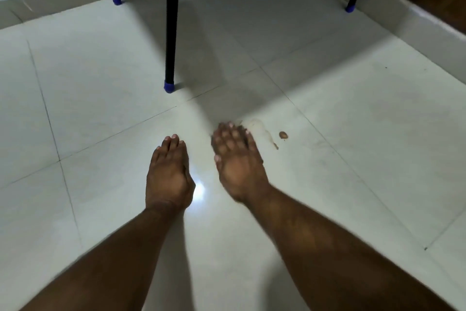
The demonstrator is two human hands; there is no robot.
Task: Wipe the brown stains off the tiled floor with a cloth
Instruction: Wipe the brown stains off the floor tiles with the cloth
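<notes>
Both bare hands reach out low over the glossy pale square-tiled floor [100, 71] at the centre of the frame, the left hand [169, 174] flat with fingers straight and held together, the right hand [238, 162] blurred, fingers extended and slightly spread, neither holding anything. The brown stains lie just right of the right hand's fingertips: a faint tan smear [261, 129] beside them, a small dark brown round blob [283, 135] further right and a tiny brown drip [276, 145] below. Three thin black furniture legs with blue rubber caps [169, 86] stand in the upper frame.
</notes>
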